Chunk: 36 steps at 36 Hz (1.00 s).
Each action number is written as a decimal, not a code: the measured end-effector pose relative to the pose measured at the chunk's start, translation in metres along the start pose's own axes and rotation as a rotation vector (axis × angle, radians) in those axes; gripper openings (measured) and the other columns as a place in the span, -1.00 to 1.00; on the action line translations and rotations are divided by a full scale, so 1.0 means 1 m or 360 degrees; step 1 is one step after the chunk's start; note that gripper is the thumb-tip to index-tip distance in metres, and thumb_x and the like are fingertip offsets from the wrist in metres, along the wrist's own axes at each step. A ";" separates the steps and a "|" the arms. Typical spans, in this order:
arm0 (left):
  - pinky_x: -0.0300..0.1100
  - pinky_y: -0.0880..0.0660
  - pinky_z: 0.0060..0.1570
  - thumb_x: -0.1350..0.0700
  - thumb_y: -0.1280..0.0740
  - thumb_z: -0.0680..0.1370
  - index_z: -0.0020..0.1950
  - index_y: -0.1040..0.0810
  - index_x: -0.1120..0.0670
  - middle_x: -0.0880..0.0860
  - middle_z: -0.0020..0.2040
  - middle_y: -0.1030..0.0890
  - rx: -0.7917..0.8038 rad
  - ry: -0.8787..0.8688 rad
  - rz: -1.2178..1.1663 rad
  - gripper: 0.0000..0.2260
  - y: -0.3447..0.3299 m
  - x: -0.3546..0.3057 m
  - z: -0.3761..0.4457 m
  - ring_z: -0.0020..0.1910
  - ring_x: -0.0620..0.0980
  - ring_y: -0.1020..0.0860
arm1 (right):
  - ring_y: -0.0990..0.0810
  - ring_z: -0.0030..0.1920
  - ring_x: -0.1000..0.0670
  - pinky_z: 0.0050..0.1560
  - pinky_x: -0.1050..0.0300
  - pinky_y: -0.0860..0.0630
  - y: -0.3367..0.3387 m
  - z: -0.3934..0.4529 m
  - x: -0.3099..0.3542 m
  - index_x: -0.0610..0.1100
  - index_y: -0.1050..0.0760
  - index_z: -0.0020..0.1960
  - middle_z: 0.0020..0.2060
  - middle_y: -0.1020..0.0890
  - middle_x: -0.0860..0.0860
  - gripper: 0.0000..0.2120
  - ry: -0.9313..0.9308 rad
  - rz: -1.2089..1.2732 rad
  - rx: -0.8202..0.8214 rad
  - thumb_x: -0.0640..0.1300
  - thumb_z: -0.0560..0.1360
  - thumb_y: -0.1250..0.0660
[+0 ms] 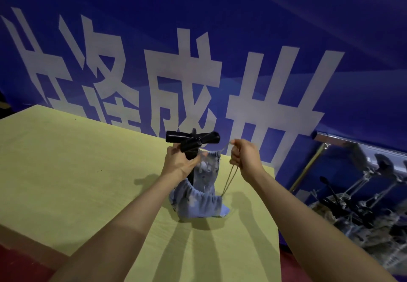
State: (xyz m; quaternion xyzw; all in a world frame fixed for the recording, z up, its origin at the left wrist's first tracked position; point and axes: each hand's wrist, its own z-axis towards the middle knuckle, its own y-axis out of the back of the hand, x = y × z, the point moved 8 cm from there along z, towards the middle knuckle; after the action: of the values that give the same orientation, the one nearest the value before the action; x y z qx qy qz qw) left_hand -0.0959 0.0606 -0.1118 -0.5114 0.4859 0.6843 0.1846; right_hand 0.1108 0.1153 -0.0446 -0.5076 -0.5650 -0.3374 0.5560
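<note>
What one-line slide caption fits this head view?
Left hand grips black tool in blue pouch; right hand pinches its drawstring.

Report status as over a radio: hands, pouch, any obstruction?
Left hand grips black T-handled tool, lower end in blue pouch. Right hand pinches the cord, taut upward. Pouch stands on table; nothing near blocks it.

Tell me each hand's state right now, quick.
The left hand grips the black tool sticking out of the blue bag.
The right hand pinches the bag's drawstring.
</note>
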 end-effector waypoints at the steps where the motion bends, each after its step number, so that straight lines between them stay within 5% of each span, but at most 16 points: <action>1: 0.09 -0.49 0.20 -0.56 -0.28 0.12 0.26 -0.47 -0.07 0.05 0.22 -0.54 0.0025 -0.0029 0.0032 -0.14 0.002 -0.017 -0.013 0.20 0.11 -0.50 | -0.13 -0.57 0.08 -0.56 0.24 -0.13 -0.005 0.000 0.013 -0.16 -0.43 -0.26 -0.58 -0.24 0.06 -0.78 0.0075 0.0025 0.0031 -0.28 0.55 -0.16; 3: -0.05 -0.46 0.26 -0.38 -0.39 0.26 0.33 -0.44 0.04 0.10 0.26 -0.52 0.0134 -0.0002 0.0059 -0.23 0.007 -0.039 -0.032 0.26 0.10 -0.48 | -0.11 -0.59 0.09 -0.57 0.27 -0.08 -0.015 -0.001 0.035 -0.20 -0.47 -0.20 -0.60 -0.25 0.07 -0.85 0.0189 0.0085 0.0104 -0.28 0.54 -0.22; 5: -0.40 -0.50 0.02 0.02 -0.45 0.45 0.33 -0.41 0.24 0.13 0.19 -0.56 0.0239 -0.0011 0.0019 -0.46 0.003 -0.048 -0.037 0.18 0.06 -0.54 | -0.15 -0.59 0.10 -0.58 0.29 -0.13 -0.026 -0.003 0.052 -0.23 -0.49 -0.09 -0.57 -0.30 0.06 -0.94 0.0258 0.0153 0.0190 -0.27 0.54 -0.25; 7: -0.45 -0.40 0.07 0.20 -0.43 0.47 0.33 -0.37 0.27 0.15 0.20 -0.53 0.0200 -0.0134 -0.0028 -0.52 0.006 -0.062 -0.041 0.24 0.09 -0.49 | -0.24 -0.56 0.10 -0.55 0.28 -0.23 -0.033 -0.005 0.064 -0.22 -0.52 0.05 -0.50 -0.35 0.04 -0.89 0.0322 0.0164 0.0258 -0.28 0.57 -0.24; 9: -0.19 -0.30 0.35 -0.02 -0.47 0.42 0.32 -0.36 0.14 0.04 0.21 -0.49 0.0232 -0.0244 -0.0025 -0.44 0.009 -0.068 -0.041 0.26 -0.04 -0.43 | -0.29 -0.50 0.08 -0.49 0.26 -0.30 -0.037 -0.007 0.075 -0.15 -0.49 0.20 -0.44 -0.34 0.02 -0.79 0.0433 -0.0017 0.0277 -0.27 0.59 -0.20; 11: -0.15 -0.31 0.39 -0.32 -0.41 0.31 0.28 -0.39 -0.01 -0.02 0.24 -0.51 0.0311 -0.0152 0.0017 -0.34 0.010 -0.065 -0.042 0.24 -0.20 -0.45 | -0.31 -0.45 0.06 -0.47 0.25 -0.33 -0.038 -0.012 0.088 -0.08 -0.46 0.25 -0.39 -0.34 -0.01 -0.75 0.0574 -0.0295 0.0252 -0.25 0.60 -0.19; 14: -0.63 -0.17 0.22 0.04 -0.30 0.55 0.27 -0.32 0.05 0.11 0.36 -0.42 0.0470 -0.0316 0.0019 -0.66 0.002 -0.082 -0.047 0.20 -0.41 -0.38 | -0.31 -0.41 0.07 -0.43 0.26 -0.33 -0.041 -0.018 0.112 -0.03 -0.48 0.19 -0.37 -0.35 -0.01 -0.78 0.0806 -0.0574 0.0201 -0.23 0.60 -0.19; 16: -0.39 -0.30 0.26 0.07 -0.30 0.55 0.37 -0.35 0.22 0.22 0.38 -0.41 0.0440 -0.0413 0.0373 -0.56 0.007 -0.098 -0.064 0.33 -0.17 -0.41 | -0.32 -0.38 0.04 -0.39 0.26 -0.33 -0.045 -0.022 0.123 -0.07 -0.50 0.14 -0.37 -0.38 0.00 -0.81 0.0911 -0.0653 0.0211 -0.25 0.58 -0.21; 18: -0.17 -0.38 0.01 -0.07 -0.39 0.42 0.34 -0.40 0.31 0.26 0.32 -0.48 0.0507 -0.0294 0.0439 -0.37 0.005 -0.089 -0.067 0.32 0.10 -0.46 | -0.35 -0.33 0.00 -0.31 0.27 -0.38 -0.052 -0.026 0.126 -0.13 -0.50 0.12 -0.33 -0.41 -0.06 -0.84 0.0923 -0.0678 0.0263 -0.27 0.57 -0.24; 21: -0.27 -0.47 -0.11 -0.09 -0.44 0.40 0.30 -0.47 0.28 0.01 -0.14 -0.66 0.0411 -0.0015 0.0193 -0.39 0.003 -0.076 -0.054 -0.22 -0.30 -0.62 | -0.37 -0.34 0.06 -0.24 0.31 -0.42 -0.062 -0.029 0.121 -0.22 -0.46 0.17 -0.35 -0.38 -0.04 -0.79 0.0876 -0.0725 0.0395 -0.32 0.54 -0.27; 22: -0.30 -0.52 -0.21 -0.13 -0.50 0.32 0.25 -0.49 0.24 -0.05 -0.27 -0.66 0.0320 -0.0082 0.0158 -0.35 0.006 -0.082 -0.051 -0.33 -0.28 -0.62 | -0.36 -0.36 0.08 -0.24 0.31 -0.41 -0.065 -0.030 0.117 -0.22 -0.43 0.20 -0.36 -0.37 -0.01 -0.74 0.0853 -0.0794 0.0455 -0.34 0.52 -0.27; 24: -0.14 -0.52 -0.21 -0.28 -0.46 0.31 0.16 -0.54 0.15 0.06 -0.18 -0.68 0.0149 -0.0090 -0.0068 -0.37 0.008 -0.089 -0.047 -0.14 0.05 -0.66 | -0.36 -0.33 0.07 -0.21 0.22 -0.39 -0.072 -0.032 0.105 -0.19 -0.38 0.27 -0.33 -0.36 0.00 -0.64 0.0804 -0.0980 0.0614 -0.37 0.50 -0.27; 25: -0.08 -0.48 -0.10 -0.28 -0.35 0.40 0.13 -0.56 0.11 0.11 -0.10 -0.67 0.0083 -0.0102 0.0148 -0.47 0.010 -0.093 -0.047 -0.03 0.16 -0.62 | -0.36 -0.31 0.07 -0.19 0.19 -0.38 -0.073 -0.033 0.097 -0.18 -0.35 0.31 -0.31 -0.36 0.00 -0.59 0.0784 -0.1083 0.0700 -0.37 0.49 -0.27; 30: -0.03 -0.27 0.10 0.01 -0.22 0.58 -0.03 -0.59 0.10 0.13 -0.06 -0.66 -0.0073 -0.0217 0.0557 -0.78 0.013 -0.101 -0.054 0.04 0.20 -0.54 | -0.40 0.05 0.08 0.10 0.26 -0.35 -0.073 -0.039 0.068 -0.09 -0.22 0.47 0.17 -0.42 -0.06 -0.41 0.0855 -0.1674 0.0814 -0.18 0.50 -0.37; 33: -0.03 -0.32 0.17 -0.17 -0.25 0.48 0.05 -0.55 0.06 0.14 0.02 -0.63 0.0024 -0.0140 0.0413 -0.65 0.008 -0.098 -0.051 0.07 0.17 -0.52 | -0.42 0.06 0.00 0.17 0.22 -0.36 -0.073 -0.034 0.068 -0.14 -0.34 0.41 0.09 -0.40 -0.07 -0.51 0.0889 -0.1735 0.0707 -0.18 0.51 -0.35; 36: 0.02 -0.48 0.13 -0.21 -0.45 0.19 0.26 -0.24 0.06 0.07 0.02 -0.54 0.0031 -0.0021 -0.0155 -0.23 0.011 -0.089 -0.050 0.04 0.11 -0.52 | -0.47 0.10 -0.13 0.18 0.19 -0.33 -0.074 -0.028 0.067 -0.17 -0.44 0.33 0.06 -0.46 -0.13 -0.59 0.0925 -0.1835 0.0675 -0.16 0.51 -0.37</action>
State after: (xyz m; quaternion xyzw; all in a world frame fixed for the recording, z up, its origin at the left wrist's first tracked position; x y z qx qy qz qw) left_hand -0.0419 0.0344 -0.0290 -0.5281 0.4660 0.6731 0.2258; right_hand 0.0575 0.0828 0.0382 0.1061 -0.6268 -0.5845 0.5041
